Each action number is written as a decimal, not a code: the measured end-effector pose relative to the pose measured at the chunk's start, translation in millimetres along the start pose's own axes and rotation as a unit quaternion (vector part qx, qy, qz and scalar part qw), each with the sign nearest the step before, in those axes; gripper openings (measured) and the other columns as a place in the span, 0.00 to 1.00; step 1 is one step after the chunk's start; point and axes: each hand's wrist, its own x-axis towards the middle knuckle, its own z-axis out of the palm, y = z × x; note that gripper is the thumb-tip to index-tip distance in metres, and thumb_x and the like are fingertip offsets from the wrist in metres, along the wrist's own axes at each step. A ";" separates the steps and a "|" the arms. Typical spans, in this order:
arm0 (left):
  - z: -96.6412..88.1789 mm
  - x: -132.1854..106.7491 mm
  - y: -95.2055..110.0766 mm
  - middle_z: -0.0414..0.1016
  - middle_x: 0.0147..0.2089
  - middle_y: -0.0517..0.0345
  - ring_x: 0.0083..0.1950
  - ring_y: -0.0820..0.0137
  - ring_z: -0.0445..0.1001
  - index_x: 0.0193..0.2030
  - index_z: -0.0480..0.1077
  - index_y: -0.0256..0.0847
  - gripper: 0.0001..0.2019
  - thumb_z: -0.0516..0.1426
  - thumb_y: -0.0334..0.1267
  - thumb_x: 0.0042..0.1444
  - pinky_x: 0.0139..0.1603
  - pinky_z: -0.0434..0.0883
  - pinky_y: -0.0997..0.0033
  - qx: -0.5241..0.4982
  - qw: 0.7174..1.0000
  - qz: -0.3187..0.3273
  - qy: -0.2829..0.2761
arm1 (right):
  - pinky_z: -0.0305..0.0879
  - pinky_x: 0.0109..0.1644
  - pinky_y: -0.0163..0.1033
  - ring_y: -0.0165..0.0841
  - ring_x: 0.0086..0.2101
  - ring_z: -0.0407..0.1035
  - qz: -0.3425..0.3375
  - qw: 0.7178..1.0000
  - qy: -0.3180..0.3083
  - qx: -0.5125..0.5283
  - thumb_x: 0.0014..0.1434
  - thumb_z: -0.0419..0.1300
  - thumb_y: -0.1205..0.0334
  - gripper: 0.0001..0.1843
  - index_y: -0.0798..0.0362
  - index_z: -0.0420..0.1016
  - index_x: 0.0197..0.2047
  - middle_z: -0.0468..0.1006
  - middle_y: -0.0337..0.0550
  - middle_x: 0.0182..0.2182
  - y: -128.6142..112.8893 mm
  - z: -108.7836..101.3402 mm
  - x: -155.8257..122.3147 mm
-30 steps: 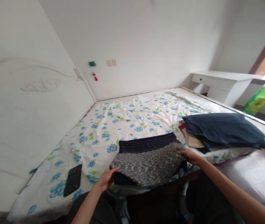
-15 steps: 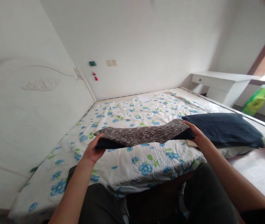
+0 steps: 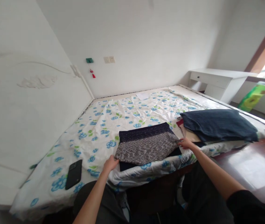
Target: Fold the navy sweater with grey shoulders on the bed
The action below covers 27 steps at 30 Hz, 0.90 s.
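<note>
A folded grey-and-navy knit garment [image 3: 147, 147] lies flat near the front edge of the bed [image 3: 113, 121], which has a white sheet with blue flowers. My left hand [image 3: 110, 163] grips the garment's front left corner. My right hand [image 3: 186, 143] holds its right edge. To the right lies a stack of folded clothes topped by a dark blue piece [image 3: 217, 125], with beige and red layers showing beneath it.
A black phone [image 3: 73, 178] lies on the sheet at the front left. A white paper [image 3: 142, 95] rests at the bed's far side. The white headboard [image 3: 30, 102] runs along the left, and a white desk [image 3: 218, 79] and a green bag [image 3: 253, 98] stand far right.
Half a second ago both hands held the folded garment lifted above the bed. It now lies flat on the sheet near the front edge, both hands still on its sides.
</note>
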 end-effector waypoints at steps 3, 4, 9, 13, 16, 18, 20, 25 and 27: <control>-7.3 13.3 -0.1 0.86 0.44 0.42 0.57 0.41 0.83 0.44 0.75 0.44 0.20 0.68 0.48 0.44 0.49 0.77 0.56 -0.021 0.998 -0.026 0.044 | 0.79 0.43 0.44 0.42 0.36 0.79 -0.029 0.999 0.011 -0.044 0.50 0.78 0.52 0.24 0.54 0.84 0.48 0.83 0.44 0.31 -0.4 -5.9 6.1; -8.7 16.5 2.0 0.85 0.42 0.44 0.54 0.43 0.84 0.42 0.75 0.44 0.19 0.68 0.48 0.44 0.46 0.77 0.57 -0.057 0.998 -0.029 0.029 | 0.79 0.44 0.44 0.42 0.37 0.79 -0.043 0.997 0.011 -0.055 0.51 0.78 0.50 0.24 0.54 0.85 0.47 0.84 0.44 0.33 -2.6 -6.7 6.6; -5.9 28.9 12.2 0.80 0.31 0.56 0.37 0.58 0.82 0.37 0.75 0.44 0.16 0.68 0.51 0.47 0.36 0.76 0.64 -0.156 0.987 -0.019 -0.009 | 0.77 0.51 0.42 0.45 0.42 0.81 -0.094 0.993 0.006 -0.076 0.53 0.78 0.44 0.23 0.54 0.87 0.41 0.86 0.48 0.35 -18.5 -2.5 6.7; -2.7 45.0 13.5 0.81 0.32 0.55 0.39 0.57 0.82 0.37 0.76 0.43 0.21 0.69 0.57 0.45 0.35 0.76 0.64 -0.167 0.986 -0.001 -0.019 | 0.76 0.52 0.41 0.45 0.42 0.82 -0.125 0.991 0.001 -0.048 0.53 0.78 0.43 0.25 0.54 0.88 0.44 0.87 0.47 0.35 -29.9 0.9 16.4; -0.4 59.7 13.8 0.85 0.35 0.51 0.44 0.52 0.84 0.36 0.77 0.42 0.25 0.69 0.61 0.41 0.41 0.77 0.62 -0.142 0.989 0.044 -0.001 | 0.77 0.53 0.42 0.47 0.43 0.82 -0.119 0.992 0.015 -0.045 0.51 0.80 0.45 0.25 0.55 0.88 0.44 0.87 0.49 0.34 -34.5 0.8 27.0; 1.0 68.4 14.5 0.85 0.35 0.50 0.46 0.50 0.84 0.33 0.76 0.43 0.26 0.70 0.63 0.39 0.45 0.77 0.60 -0.112 0.992 0.062 0.014 | 0.77 0.53 0.42 0.48 0.44 0.82 -0.114 0.992 0.019 -0.043 0.50 0.80 0.45 0.25 0.56 0.88 0.44 0.87 0.49 0.34 -35.3 0.8 33.3; 1.5 75.3 15.6 0.85 0.35 0.50 0.46 0.49 0.84 0.32 0.76 0.43 0.27 0.70 0.64 0.37 0.47 0.77 0.59 -0.090 0.993 0.070 0.015 | 0.77 0.53 0.42 0.47 0.44 0.82 -0.121 0.992 0.011 -0.039 0.50 0.81 0.44 0.26 0.55 0.88 0.44 0.87 0.49 0.35 -34.3 1.8 38.8; -2.3 87.7 19.4 0.87 0.39 0.48 0.49 0.48 0.84 0.33 0.79 0.43 0.25 0.72 0.62 0.38 0.51 0.77 0.59 -0.106 0.991 0.080 -0.007 | 0.78 0.48 0.39 0.43 0.40 0.81 -0.125 0.992 -0.024 -0.009 0.51 0.81 0.43 0.25 0.55 0.87 0.40 0.86 0.47 0.33 -29.2 8.3 55.1; -3.6 92.4 22.5 0.87 0.37 0.49 0.49 0.47 0.84 0.32 0.79 0.43 0.23 0.73 0.59 0.38 0.51 0.77 0.58 -0.091 0.993 0.071 -0.005 | 0.78 0.46 0.39 0.43 0.38 0.81 -0.111 0.993 -0.029 0.004 0.51 0.81 0.45 0.23 0.55 0.86 0.38 0.86 0.47 0.31 -28.5 10.9 63.3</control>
